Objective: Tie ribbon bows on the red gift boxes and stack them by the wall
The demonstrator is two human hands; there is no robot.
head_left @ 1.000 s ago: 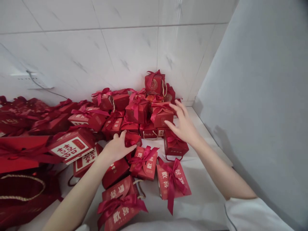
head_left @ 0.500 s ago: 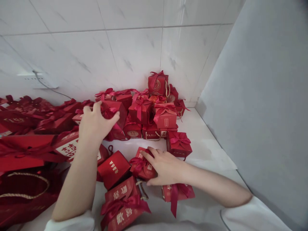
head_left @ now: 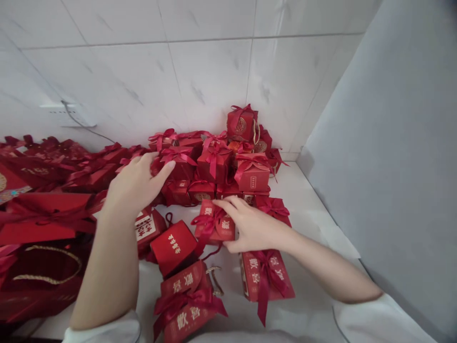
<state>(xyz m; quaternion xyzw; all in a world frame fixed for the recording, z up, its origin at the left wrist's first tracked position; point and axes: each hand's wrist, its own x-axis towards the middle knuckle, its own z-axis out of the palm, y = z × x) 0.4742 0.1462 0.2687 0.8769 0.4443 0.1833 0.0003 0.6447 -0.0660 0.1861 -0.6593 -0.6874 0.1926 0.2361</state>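
Note:
My left hand (head_left: pixel 132 186) is at the left end of the stacked red gift boxes, thumb and fingers apart. Close to its thumb, a ribbon-tied box (head_left: pixel 180 164) sits in the upper row. My right hand (head_left: pixel 252 226) grips the right end of a red gift box (head_left: pixel 224 229) with a dark pink bow, thumb on the near side and fingers on the far side. That box is just in front of the stack; whether it touches the surface I cannot tell. Partly behind my right hand is another bowed box (head_left: pixel 273 207).
A plain red box (head_left: pixel 174 248) and two bowed boxes, one at the front (head_left: pixel 189 302) and one at the right (head_left: pixel 267 276), lie on the white surface (head_left: pixel 314 286). Red bags with rope handles (head_left: pixel 50 278) crowd the left. A tiled wall (head_left: pixel 207 71) and grey panel (head_left: pixel 385 133) bound the space.
My left hand has come off the upper-row box and moved slightly left. My right hand has moved its box away from me, toward the stack. The view has shifted slightly.

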